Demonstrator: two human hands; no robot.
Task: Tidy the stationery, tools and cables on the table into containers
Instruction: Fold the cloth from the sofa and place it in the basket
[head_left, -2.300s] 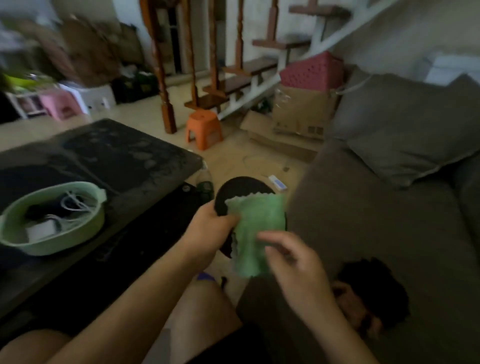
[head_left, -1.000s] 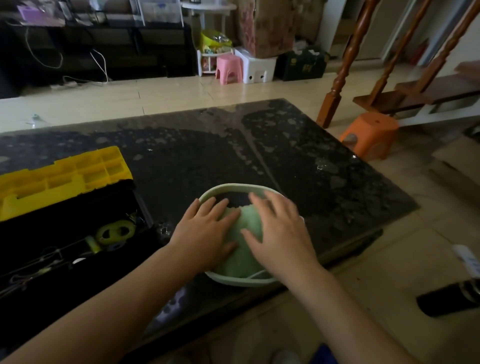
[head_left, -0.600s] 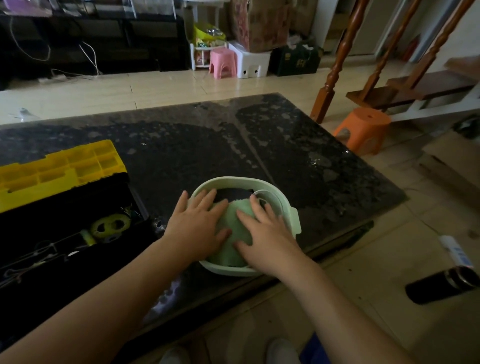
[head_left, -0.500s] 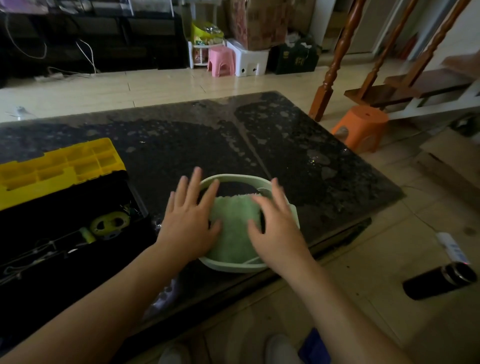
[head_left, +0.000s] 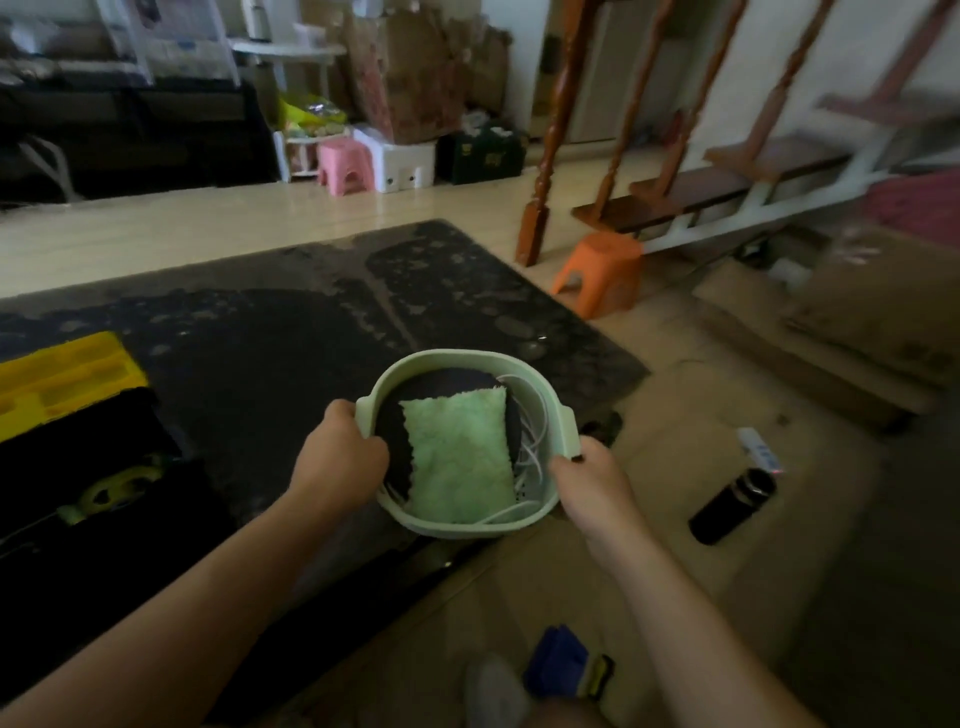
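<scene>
A pale green plastic basket sits at the near right corner of the dark table, partly past its edge. Inside lie a folded green cloth on top of a round black pad, with white cables curled along the right wall. My left hand grips the basket's left rim, fingers inside. My right hand holds the right rim near the handle. An open black toolbox with a yellow lid stands at the table's left, a yellow-green tape roll inside it.
On the floor to the right lie a black bottle and a small white tube. An orange stool stands by the wooden stair posts. Cardboard boxes sit at the far right. A pink stool is at the back.
Both hands lifted off the green cloth and moved out to the basket's rims, where they now grip it. The basket has shifted toward the table's near right corner.
</scene>
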